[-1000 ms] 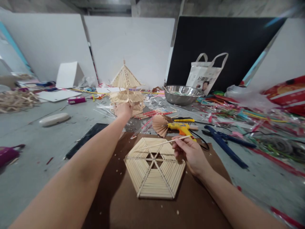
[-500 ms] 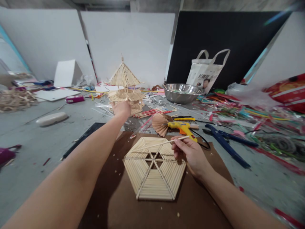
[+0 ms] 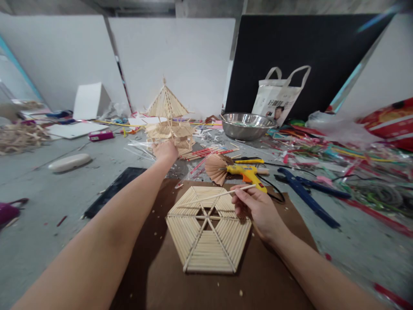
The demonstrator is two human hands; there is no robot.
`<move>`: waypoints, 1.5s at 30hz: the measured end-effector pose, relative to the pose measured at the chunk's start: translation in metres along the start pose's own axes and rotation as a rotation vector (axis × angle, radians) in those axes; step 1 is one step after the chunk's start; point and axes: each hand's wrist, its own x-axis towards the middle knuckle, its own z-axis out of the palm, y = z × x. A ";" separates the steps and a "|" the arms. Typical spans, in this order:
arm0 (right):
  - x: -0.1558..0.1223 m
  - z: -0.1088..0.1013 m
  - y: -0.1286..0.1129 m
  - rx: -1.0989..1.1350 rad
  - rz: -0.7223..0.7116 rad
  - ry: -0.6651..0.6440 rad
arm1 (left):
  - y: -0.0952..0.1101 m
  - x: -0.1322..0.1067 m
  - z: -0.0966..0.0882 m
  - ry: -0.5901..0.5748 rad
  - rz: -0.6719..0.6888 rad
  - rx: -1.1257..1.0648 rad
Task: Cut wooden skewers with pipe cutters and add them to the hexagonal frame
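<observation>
My right hand (image 3: 256,211) pinches a thin wooden stick (image 3: 214,196) between thumb and fingers. The stick hangs slantwise over the back part of a flat hexagonal panel (image 3: 211,252) made of sticks, with spokes and an opening in its middle. That panel lies on a brown board (image 3: 271,267). Far forward, my left hand (image 3: 166,150) is at the base of a pagoda-like stick model (image 3: 167,103), beside several red-and-white packets (image 3: 206,153). Its fingers are turned away from me, so whether they grip anything is hidden.
Behind the panel lie a yellow glue gun (image 3: 247,171) with a cord, a pleated brown fan shape (image 3: 217,169) and blue-handled pliers (image 3: 306,193). A steel bowl (image 3: 248,129) stands farther back. Plastic scraps (image 3: 364,172) cover the right side; a black slab (image 3: 109,193) lies left.
My left forearm has shifted slightly right, uncovering more of the black slab. The left hand stays at the model's base, and the right hand keeps the stick in nearly the same place.
</observation>
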 end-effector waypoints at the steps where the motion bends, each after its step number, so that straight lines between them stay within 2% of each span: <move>1: 0.000 0.000 0.000 0.000 0.000 0.001 | 0.000 0.000 0.001 0.005 0.009 0.008; 13: -0.001 0.002 -0.002 -0.018 0.011 0.013 | -0.001 -0.007 0.005 0.084 0.079 0.038; 24: -0.001 0.003 -0.004 -0.018 0.029 0.017 | -0.001 -0.016 0.001 0.144 0.126 0.042; 32: -0.001 0.002 -0.002 -0.025 0.024 0.018 | 0.001 -0.007 0.006 0.069 0.106 0.052; 45: -0.001 0.002 -0.001 -0.019 0.015 -0.001 | -0.004 -0.006 0.008 0.032 0.073 -0.006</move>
